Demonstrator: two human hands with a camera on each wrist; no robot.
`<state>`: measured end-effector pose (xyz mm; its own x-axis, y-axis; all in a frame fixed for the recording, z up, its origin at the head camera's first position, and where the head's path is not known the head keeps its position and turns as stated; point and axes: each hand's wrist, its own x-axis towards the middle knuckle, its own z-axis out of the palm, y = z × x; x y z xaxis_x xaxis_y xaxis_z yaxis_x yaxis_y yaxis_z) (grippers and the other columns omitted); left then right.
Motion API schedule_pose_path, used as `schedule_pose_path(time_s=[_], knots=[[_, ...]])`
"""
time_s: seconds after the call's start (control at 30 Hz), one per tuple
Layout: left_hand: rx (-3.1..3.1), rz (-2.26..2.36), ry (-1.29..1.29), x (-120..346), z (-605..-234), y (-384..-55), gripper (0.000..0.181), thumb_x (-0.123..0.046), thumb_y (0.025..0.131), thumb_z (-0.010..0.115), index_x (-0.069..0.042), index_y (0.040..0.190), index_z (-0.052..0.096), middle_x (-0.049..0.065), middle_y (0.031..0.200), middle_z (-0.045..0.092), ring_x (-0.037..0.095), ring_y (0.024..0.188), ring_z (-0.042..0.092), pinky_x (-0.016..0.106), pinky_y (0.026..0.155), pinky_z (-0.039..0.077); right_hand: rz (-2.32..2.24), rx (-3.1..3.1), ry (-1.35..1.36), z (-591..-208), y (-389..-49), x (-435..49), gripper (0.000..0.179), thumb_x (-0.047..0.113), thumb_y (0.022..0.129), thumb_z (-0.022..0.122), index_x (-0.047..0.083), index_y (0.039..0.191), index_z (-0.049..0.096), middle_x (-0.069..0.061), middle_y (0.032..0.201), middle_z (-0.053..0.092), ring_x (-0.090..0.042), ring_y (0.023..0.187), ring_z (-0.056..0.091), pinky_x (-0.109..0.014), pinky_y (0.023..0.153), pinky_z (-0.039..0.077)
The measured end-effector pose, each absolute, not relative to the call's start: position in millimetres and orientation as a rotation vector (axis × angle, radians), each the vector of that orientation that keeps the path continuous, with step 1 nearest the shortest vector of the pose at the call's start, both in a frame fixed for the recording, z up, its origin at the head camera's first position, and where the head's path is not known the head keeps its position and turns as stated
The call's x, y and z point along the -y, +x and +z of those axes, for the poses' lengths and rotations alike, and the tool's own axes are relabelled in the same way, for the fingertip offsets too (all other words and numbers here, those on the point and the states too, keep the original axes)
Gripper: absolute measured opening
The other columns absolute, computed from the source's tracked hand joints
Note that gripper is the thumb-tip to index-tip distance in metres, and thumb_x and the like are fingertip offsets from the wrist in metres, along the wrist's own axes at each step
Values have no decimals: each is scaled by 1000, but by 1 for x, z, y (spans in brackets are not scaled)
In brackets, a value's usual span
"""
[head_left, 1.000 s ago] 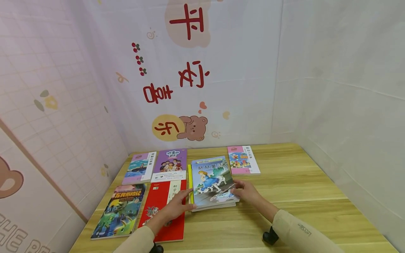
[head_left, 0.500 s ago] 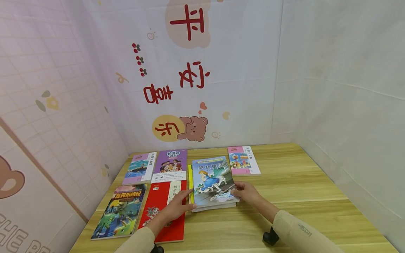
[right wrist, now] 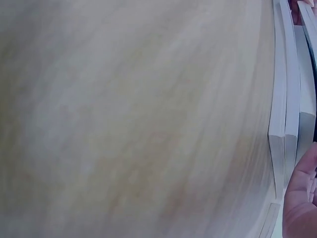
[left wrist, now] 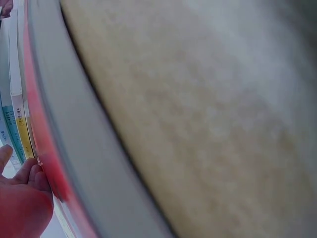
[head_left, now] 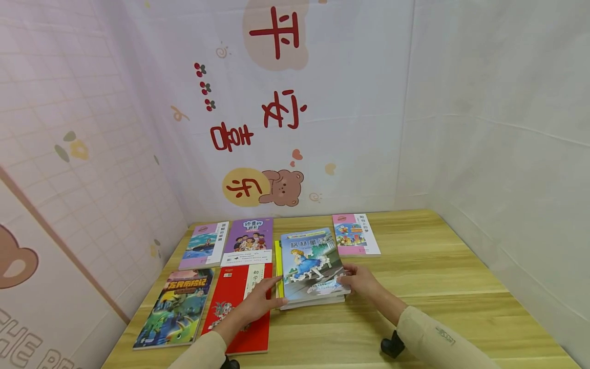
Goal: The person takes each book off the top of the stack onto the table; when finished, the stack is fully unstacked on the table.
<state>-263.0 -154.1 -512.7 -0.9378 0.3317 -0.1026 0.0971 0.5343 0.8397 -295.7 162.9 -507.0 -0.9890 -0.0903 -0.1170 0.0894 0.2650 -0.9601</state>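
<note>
Red book (head_left: 258,328): near-left on counter (head_left: 438,261). Left hand (head_left: 256,301): fingers spread, touching left side of book stack (head_left: 315,304), mid-counter. Right hand (head_left: 364,282): fingers pinching top book's (head_left: 308,261) right side; wood extends to right edge. Pink book (head_left: 354,236): far edge.

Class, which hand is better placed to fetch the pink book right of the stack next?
Probably the right hand: it is nearer that pink book, while the left hand is left of the stack.
</note>
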Motion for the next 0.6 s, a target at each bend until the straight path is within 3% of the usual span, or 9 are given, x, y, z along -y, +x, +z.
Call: schedule_pose_path(time_s=[0.1, 0.33, 0.6], knots=[[-2531, 1347, 350, 154, -514, -263, 78, -39, 87, 75, -12, 152, 40, 21, 153, 32, 45, 138, 27, 66, 109, 28, -1831, -2345, 23, -507, -295, -163, 50, 0, 84, 71, -13, 130, 55, -9, 92, 63, -16, 66, 50, -27, 51, 42], [-2537, 1338, 337, 155, -513, -262, 81, -41, 86, 76, -11, 152, 39, 21, 153, 31, 45, 138, 28, 66, 108, 28, -1834, -2247, 116, -509, -297, -166, 44, 1, 84, 67, -9, 126, 61, -7, 88, 68, -17, 72, 60, -29, 55, 51], [-2541, 1330, 334, 154, -513, -261, 81, -41, 87, 75, -11, 152, 39, 21, 153, 31, 45, 138, 27, 67, 108, 28, -1804, -2270, 160, -508, -295, -165, 51, 2, 82, 68, -10, 130, 56, -9, 92, 66, -18, 73, 58, -29, 53, 48]])
